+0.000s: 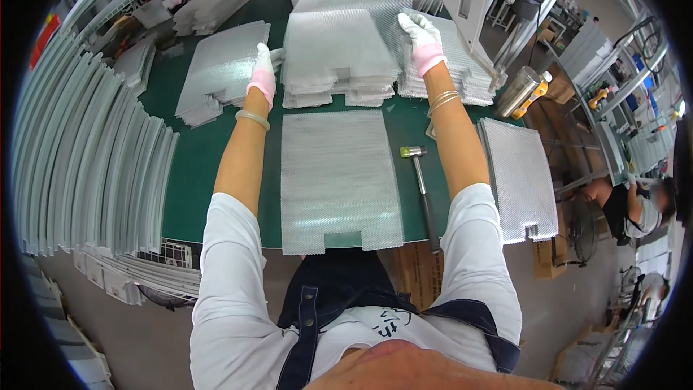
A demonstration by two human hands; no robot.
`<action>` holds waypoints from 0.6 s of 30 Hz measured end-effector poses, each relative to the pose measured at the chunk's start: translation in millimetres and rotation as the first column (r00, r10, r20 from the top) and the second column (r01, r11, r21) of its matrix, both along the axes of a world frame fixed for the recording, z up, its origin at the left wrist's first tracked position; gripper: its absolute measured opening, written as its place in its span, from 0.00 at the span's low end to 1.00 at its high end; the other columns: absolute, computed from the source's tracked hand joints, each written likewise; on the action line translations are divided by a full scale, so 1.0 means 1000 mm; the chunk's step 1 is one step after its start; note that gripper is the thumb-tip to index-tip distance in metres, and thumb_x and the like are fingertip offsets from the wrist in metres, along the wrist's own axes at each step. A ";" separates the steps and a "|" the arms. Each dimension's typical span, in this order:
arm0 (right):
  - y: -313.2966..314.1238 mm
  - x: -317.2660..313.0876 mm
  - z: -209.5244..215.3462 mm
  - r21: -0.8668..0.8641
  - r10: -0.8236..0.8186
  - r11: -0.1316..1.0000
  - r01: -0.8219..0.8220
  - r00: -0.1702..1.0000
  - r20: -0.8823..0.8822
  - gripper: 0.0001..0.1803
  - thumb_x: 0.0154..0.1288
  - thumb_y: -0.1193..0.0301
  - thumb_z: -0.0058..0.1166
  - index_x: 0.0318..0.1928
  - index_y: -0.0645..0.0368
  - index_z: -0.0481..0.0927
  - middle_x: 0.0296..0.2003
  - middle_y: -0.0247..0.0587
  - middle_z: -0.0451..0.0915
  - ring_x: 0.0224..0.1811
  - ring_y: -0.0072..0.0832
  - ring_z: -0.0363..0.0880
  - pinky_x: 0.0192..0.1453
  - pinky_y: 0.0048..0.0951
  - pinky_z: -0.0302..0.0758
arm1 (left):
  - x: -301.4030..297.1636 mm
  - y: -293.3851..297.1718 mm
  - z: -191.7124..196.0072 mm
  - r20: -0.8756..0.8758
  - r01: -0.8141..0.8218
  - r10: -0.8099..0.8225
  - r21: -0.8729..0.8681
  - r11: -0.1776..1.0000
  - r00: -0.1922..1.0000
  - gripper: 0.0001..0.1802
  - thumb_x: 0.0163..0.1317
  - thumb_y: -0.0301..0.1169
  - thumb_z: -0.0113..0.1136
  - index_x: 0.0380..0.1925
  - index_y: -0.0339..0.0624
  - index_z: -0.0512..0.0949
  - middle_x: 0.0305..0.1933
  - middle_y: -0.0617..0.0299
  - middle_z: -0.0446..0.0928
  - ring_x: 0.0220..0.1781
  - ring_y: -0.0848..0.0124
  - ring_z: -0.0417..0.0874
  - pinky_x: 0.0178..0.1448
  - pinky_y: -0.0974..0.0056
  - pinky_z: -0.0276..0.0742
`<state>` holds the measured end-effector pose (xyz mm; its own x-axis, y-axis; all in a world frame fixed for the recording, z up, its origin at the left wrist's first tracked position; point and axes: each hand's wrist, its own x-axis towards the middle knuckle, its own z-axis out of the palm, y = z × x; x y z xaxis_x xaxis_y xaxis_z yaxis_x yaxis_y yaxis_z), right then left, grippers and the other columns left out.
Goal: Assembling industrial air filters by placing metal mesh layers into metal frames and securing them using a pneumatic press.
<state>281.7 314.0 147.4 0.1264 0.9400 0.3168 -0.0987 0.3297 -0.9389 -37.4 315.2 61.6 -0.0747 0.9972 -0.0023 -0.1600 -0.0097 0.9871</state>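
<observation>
My left hand (264,66), in a white glove with a pink cuff, is beside the left edge of the middle stack of silvery mesh sheets (339,47), its fingers apart and nothing visible in them. Gloved the same way, my right hand (421,40) has its fingers closed on the edge of a thin see-through mesh sheet (401,31) between the middle and right stacks. Nearer to me, a notched mesh panel (339,173) lies flat on the green table. A mallet (421,191) with a yellow-green tip lies to its right.
Many upright panels (94,152) line the left side. More mesh sheets lie in a left stack (224,65), a right stack (462,65) and a near-right pile (518,177). A metal canister (517,92) and a yellow bottle (533,94) stand at right. Other people work beyond.
</observation>
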 end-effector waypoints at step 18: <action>-0.143 -0.005 -0.039 -0.093 0.036 0.993 -0.070 0.944 -0.327 0.10 0.58 0.75 0.60 0.39 0.61 0.75 0.32 0.28 0.76 0.31 0.15 0.74 0.34 0.18 0.72 | 0.008 -0.196 0.076 -0.112 -0.024 0.055 0.260 0.965 0.992 0.21 0.58 0.25 0.59 0.52 0.31 0.70 0.46 0.59 0.76 0.43 0.76 0.77 0.49 0.72 0.73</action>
<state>276.9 171.4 108.5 0.1555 0.9733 0.1688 -0.4184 0.2197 -0.8813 -29.3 118.7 137.2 -0.0984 0.9591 0.2653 -0.0381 -0.2700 0.9621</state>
